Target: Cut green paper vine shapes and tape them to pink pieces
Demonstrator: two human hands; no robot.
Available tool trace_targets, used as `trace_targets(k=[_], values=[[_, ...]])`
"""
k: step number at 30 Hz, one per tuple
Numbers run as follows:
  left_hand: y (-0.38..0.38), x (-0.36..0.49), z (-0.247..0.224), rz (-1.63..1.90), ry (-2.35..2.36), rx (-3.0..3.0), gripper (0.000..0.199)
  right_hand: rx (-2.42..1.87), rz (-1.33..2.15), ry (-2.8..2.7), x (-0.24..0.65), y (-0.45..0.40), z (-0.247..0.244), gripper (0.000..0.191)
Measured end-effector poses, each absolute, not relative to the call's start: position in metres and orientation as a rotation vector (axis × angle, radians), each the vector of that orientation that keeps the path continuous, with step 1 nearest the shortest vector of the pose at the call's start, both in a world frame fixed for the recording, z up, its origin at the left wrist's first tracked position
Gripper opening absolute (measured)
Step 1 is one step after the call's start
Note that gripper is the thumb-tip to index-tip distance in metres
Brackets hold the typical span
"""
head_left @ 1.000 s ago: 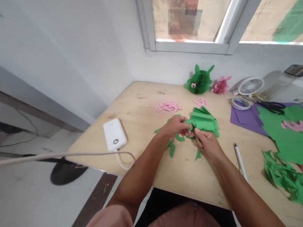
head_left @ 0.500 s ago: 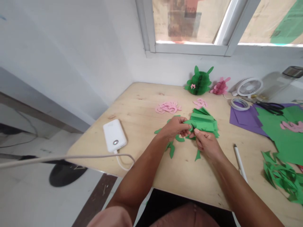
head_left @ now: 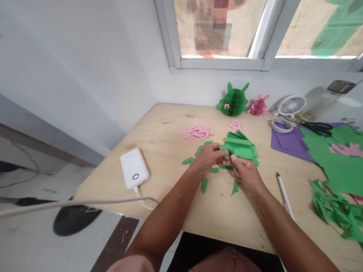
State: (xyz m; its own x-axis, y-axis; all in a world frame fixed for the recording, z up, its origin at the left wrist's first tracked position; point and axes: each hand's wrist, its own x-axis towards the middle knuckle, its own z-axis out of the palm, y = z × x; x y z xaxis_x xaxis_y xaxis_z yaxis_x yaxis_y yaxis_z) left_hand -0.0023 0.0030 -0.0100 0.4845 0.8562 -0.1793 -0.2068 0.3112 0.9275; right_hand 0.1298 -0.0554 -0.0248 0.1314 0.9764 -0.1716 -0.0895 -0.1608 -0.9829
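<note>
My left hand (head_left: pixel 210 156) is closed on a small green paper piece (head_left: pixel 226 148). Close beside it, my right hand (head_left: pixel 246 170) pinches at the lower right edge of the same piece. Just behind both hands lies a stack of folded green paper (head_left: pixel 241 145). Several curved green cutouts (head_left: pixel 204 185) are spread around and under my left hand. A pointed green scrap (head_left: pixel 235 187) rests below my right hand. Pink cutouts (head_left: pixel 198 132) lie behind my left hand, with a smaller pink group (head_left: pixel 235 125) behind the green stack.
A white power bank (head_left: pixel 134 168) with a cable is at the left. Farther back stand green (head_left: pixel 235 102) and pink (head_left: pixel 258 105) paper figures. To the right are a white pen (head_left: pixel 285 196), tape (head_left: pixel 281 125), scissors (head_left: pixel 319 128) and green scraps (head_left: pixel 337 211).
The camera view has shifted slightly, moving the scene left and a little down. Both hands stay together at the green piece, which has turned a little between the fingers.
</note>
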Motion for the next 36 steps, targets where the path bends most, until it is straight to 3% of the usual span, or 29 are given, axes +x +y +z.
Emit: trace_targets(k=[8, 36], values=[[0.0012, 0.0012, -0.0113, 0.879, 0.801, 0.929, 0.024, -1.361, 1.24, -0.956, 0.1293, -0.0543, -0.0257, 0.056], [0.0019, 0.0013, -0.0145, 0.893, 0.762, 0.925, 0.026, -1.293, 1.4, -0.854, 0.1299, -0.0554, -0.0289, 0.052]])
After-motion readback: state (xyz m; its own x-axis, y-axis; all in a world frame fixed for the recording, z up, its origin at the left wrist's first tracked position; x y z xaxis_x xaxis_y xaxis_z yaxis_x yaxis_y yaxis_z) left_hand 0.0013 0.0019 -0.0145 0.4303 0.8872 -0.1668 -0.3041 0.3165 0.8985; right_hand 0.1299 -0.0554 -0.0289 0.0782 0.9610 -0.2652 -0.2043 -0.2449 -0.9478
